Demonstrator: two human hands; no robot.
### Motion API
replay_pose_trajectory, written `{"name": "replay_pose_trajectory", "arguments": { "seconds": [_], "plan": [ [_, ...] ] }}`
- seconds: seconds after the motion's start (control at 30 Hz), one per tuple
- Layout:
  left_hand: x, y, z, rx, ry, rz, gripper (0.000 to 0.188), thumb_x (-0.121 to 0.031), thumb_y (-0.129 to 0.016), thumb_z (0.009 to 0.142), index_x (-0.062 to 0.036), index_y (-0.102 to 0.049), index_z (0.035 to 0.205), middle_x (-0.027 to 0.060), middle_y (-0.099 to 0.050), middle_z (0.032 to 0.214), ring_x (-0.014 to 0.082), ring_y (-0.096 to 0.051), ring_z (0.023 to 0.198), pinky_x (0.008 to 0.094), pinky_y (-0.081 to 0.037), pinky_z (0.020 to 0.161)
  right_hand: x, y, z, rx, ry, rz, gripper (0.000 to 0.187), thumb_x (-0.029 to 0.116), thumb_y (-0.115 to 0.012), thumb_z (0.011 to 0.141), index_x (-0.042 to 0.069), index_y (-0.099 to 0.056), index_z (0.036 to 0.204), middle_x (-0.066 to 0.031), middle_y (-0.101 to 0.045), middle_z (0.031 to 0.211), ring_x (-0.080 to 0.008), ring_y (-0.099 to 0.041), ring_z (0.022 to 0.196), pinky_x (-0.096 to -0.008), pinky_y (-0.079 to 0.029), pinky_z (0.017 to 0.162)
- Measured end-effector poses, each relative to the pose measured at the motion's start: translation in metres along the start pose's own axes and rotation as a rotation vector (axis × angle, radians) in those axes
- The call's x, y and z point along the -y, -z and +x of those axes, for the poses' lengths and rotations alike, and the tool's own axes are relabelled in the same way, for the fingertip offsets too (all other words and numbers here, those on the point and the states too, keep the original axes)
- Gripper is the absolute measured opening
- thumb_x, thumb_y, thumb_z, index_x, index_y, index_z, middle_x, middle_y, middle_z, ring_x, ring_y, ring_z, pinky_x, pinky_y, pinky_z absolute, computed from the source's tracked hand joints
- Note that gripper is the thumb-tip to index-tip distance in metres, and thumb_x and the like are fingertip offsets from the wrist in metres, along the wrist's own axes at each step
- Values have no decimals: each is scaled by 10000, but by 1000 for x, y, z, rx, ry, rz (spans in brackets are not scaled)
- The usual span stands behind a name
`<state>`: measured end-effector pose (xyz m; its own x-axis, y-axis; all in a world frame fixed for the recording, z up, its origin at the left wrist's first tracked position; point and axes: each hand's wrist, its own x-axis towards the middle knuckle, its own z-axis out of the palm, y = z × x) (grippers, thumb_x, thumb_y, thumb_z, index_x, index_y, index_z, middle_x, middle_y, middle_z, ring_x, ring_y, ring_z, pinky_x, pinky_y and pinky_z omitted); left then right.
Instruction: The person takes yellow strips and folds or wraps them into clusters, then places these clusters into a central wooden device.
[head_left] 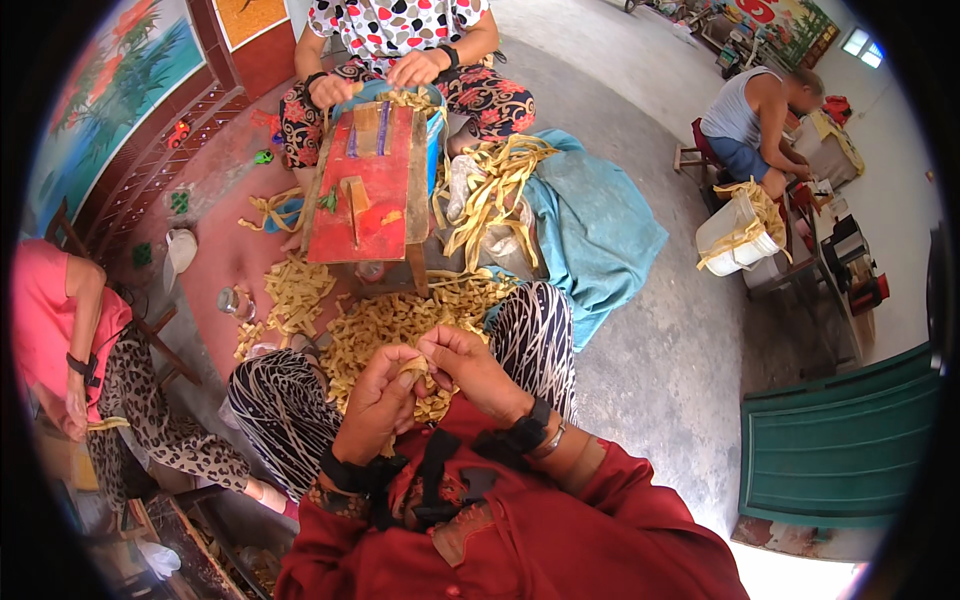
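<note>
Pinched tight at the moment: left hand (378, 395) has its thumb and forefinger on 1 small yellow strip (412, 368), and the right hand (468, 368) comes in from the other side, fingertips at the strip too. So the piece sits right between the 2 sets of fingertips, just by the left thumb. Long axis seems to run left to right, tipping up a bit toward the right hand, but fingers cover so much that I can't tell exactly where the ends point.

Going across from the far left: a co-worker in pink (65, 320) with a slim yellow piece (108, 424) in hand, then a glass jar (237, 303), then a big heap of yellow pieces (380, 325) just past the hands. Beyond it stands a red board (330, 235). Further right, long yellow strips (487, 205) lie beside a teal cloth (590, 225), then a white bucket (722, 240) loaded with more strips.
</note>
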<state>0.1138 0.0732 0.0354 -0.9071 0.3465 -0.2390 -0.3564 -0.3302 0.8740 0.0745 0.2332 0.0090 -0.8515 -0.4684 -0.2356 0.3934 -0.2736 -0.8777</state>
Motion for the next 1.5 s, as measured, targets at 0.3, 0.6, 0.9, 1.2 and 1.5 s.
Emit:
{"name": "replay_pose_trajectory", "arguments": {
  "seconds": [0.3,0.6,0.9,1.2,1.5],
  "plan": [
    [-11,0,4,97,94,71,314,-139,-430,954,-127,-392,1265,-3,-453,746,30,-307,473,171,-284,410,10,7,4,-201,158,151,105,44,-483,890,53,-576,844,20,-521,665,-49,-421,510,-183,-313,474],
    [12,19,6,-142,66,19,185,-155,-496,936,-39,-456,1075,21,-525,680,41,-370,462,181,-335,425,11,8,5,-103,170,3,154,172,-501,945,40,-578,925,27,-505,677,-61,-415,535,-188,-326,515],
    [19,12,12,-234,-205,309,132,-124,-542,915,-20,-520,994,34,-579,707,35,-466,524,169,-364,460,-2,13,-1,59,30,-117,509,477,-387,957,22,-540,1126,29,-538,749,-38,-468,608,-159,-362,516],
    [14,2,10,-180,-372,757,141,-37,-557,872,43,-606,978,84,-632,747,115,-606,682,235,-478,617,-12,4,4,-100,10,-141,520,456,-326,982,17,-603,963,-9,-569,643,-64,-494,487,-194,-390,438],
    [10,3,10,-105,-445,800,257,1,-543,857,10,-574,1111,131,-655,805,198,-635,669,278,-486,616,6,9,-1,-36,-131,-40,411,400,-448,960,23,-612,968,-14,-598,706,-58,-525,582,-187,-409,489]
  ]
}}
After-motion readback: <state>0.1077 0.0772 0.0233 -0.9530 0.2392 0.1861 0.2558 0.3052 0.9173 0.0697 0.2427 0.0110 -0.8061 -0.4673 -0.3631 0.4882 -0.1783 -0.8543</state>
